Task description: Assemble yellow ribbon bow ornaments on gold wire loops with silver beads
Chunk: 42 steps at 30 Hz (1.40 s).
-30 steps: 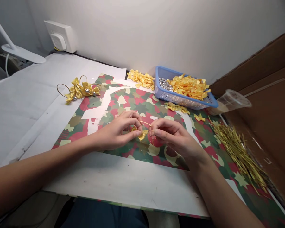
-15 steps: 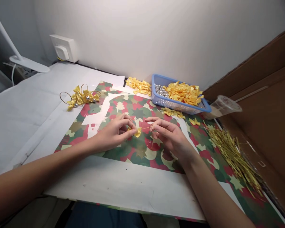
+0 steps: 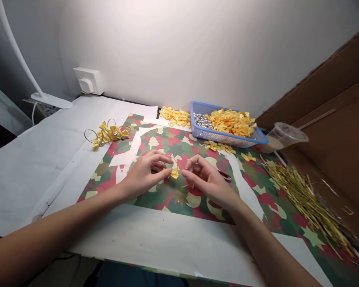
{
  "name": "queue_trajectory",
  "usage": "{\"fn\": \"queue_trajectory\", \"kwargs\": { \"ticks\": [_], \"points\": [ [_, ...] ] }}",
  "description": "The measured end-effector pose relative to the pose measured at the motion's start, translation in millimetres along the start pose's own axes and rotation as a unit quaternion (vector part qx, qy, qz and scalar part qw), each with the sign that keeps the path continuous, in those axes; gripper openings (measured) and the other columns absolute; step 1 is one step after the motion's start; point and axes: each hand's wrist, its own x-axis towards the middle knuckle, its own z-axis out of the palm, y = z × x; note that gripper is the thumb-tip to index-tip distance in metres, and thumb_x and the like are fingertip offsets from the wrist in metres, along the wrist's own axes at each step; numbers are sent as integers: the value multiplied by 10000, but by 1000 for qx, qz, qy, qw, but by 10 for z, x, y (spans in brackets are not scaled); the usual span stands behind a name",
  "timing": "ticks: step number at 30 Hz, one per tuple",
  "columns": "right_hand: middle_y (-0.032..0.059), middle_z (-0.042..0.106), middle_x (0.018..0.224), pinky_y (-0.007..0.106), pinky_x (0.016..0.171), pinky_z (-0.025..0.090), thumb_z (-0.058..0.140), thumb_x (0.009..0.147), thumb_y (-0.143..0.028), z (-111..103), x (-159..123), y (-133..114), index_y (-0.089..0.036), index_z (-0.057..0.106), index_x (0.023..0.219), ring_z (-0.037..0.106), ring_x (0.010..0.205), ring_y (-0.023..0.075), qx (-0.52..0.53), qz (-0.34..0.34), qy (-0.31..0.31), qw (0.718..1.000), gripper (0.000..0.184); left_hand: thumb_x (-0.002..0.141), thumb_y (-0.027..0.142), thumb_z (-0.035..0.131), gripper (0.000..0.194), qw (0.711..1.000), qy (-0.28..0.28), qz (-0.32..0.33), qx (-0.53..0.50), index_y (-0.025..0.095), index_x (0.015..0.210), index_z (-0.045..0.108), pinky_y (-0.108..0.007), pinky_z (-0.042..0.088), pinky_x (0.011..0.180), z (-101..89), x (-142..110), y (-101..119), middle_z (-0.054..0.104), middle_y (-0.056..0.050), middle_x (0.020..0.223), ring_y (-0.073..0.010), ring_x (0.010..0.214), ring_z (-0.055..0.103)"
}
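My left hand pinches a small yellow ribbon bow between thumb and fingers, above the patterned sheet. A thin gold wire tie curves up from the bow in a loop. Just right of the bow, my right hand is closed, thumb against fingertips; what lies in the pinch is too small to make out. Partly hidden behind that hand rests a red-handled tool. Finished-looking bows with silver bells and gold wire loops lie in a cluster to the left.
A blue basket holds yellow bows and silver bells at the back. More bows lie beside it, with a few in front. Gold wire ties and a plastic cup are at right, by cardboard. A lamp stands left.
The wire, earlier stretched straight towards my right hand, now bends in a loop above the bow. My right fingers have closed together nearer the bow. The camera view has shifted slightly.
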Motion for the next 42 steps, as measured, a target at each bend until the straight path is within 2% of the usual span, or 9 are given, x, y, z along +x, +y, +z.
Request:
{"fn": "queue_trajectory", "kwargs": {
  "ticks": [4,8,12,17,23,26,31,36,42],
  "points": [
    [-87,385,602,238,506,323,561,868,-315,60,-36,21,-229,419,939,382,520,104,-168,-25,7,986,181,827,229,597,145,999,12,30,39,167,932,674,-257,552,585,23,-28,18,564,-73,1043,-77,601,615],
    [-86,401,601,235,500,341,522,866,-257,49,-45,14,-222,401,1013,420,516,113,-226,-41,23,973,194,822,182,565,121,995,33,48,76,160,857,679,-232,503,537,16,-37,34,604,-61,928,-95,625,600],
    [-63,425,570,242,512,336,501,865,-211,18,-27,-21,-207,518,874,420,505,114,-300,-63,14,952,19,789,159,574,99,992,48,49,108,161,775,672,-230,460,535,-9,-47,120,646,-32,727,-123,637,588],
    [-18,519,633,239,541,342,488,866,-169,-10,-28,-47,-192,574,751,432,538,112,-352,-105,18,930,146,767,154,559,107,991,52,37,120,164,761,665,-232,453,535,-6,-42,189,645,-16,664,-114,586,556],
    [-34,471,582,240,521,326,498,873,-168,-47,3,-12,-195,557,714,401,522,111,-332,-163,20,929,172,759,150,531,103,989,35,27,143,193,728,620,-213,323,422,-11,-37,160,368,94,427,-78,399,349],
    [-30,497,584,250,527,336,488,888,-166,-53,24,13,-207,562,746,412,523,117,-315,-199,25,928,165,756,122,532,107,973,60,93,200,198,722,598,-221,331,442,-25,-45,185,331,92,454,-83,417,342],
    [-17,549,618,255,543,364,481,903,-167,-39,22,10,-217,597,820,453,539,123,-297,-211,29,931,151,791,130,592,94,933,70,249,251,199,850,568,-294,493,689,14,-46,217,615,-17,774,-152,741,588],
    [1,587,660,259,569,391,490,908,-181,-14,19,31,-209,587,802,510,595,134,-277,-242,27,929,146,822,203,625,153,969,3,165,184,211,921,508,-270,533,672,94,-52,168,637,-24,859,-154,793,644],
    [31,607,739,255,554,411,480,909,-151,3,14,55,-201,597,844,534,630,141,-279,-255,40,925,143,802,161,631,174,987,-2,111,118,214,843,471,-240,553,621,85,-28,132,632,6,813,-110,684,648]
  ]
}}
